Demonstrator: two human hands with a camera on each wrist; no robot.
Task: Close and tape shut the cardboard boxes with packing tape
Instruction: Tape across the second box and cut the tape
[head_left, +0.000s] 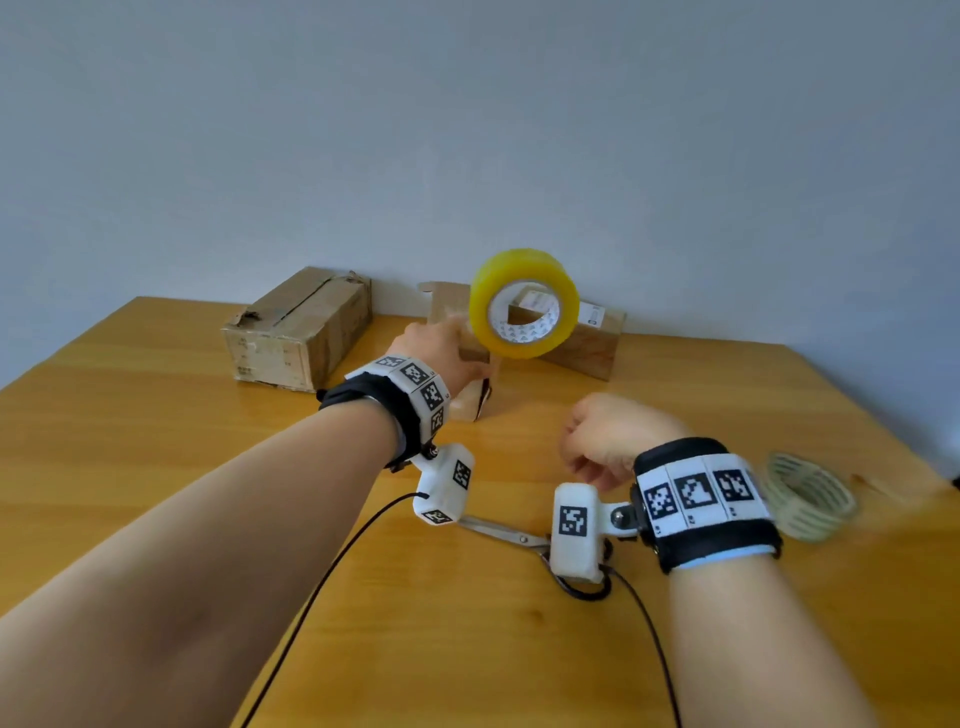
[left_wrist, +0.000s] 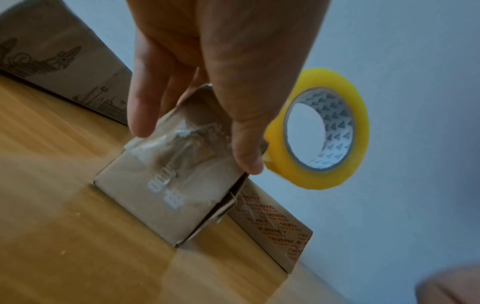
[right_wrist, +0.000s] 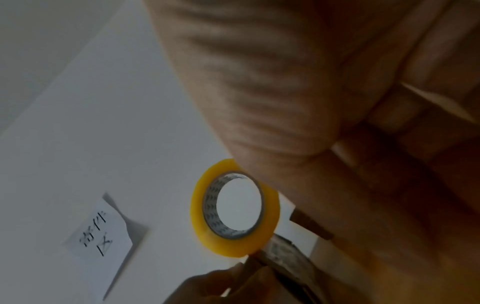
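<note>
A small cardboard box (head_left: 466, 405) (left_wrist: 168, 185) stands on the wooden table (head_left: 156, 467). My left hand (head_left: 436, 348) (left_wrist: 207, 61) grips its top from above, fingers on one face and thumb on the right edge. A yellow roll of packing tape (head_left: 524, 304) (left_wrist: 319, 131) (right_wrist: 235, 207) stands upright at that top edge, touching the thumb. My right hand (head_left: 608, 436) hovers over the table nearer to me, apart from the roll, fingers curled with nothing visible in them. The small box's right end shows a dark gap.
A larger worn box (head_left: 296, 332) sits at the back left. Another box (head_left: 592, 348) with a white label stands by the wall behind the roll. Scissors (head_left: 498, 530) lie under my wrists. A second, pale tape roll (head_left: 808, 496) lies at the right. Cables trail toward me.
</note>
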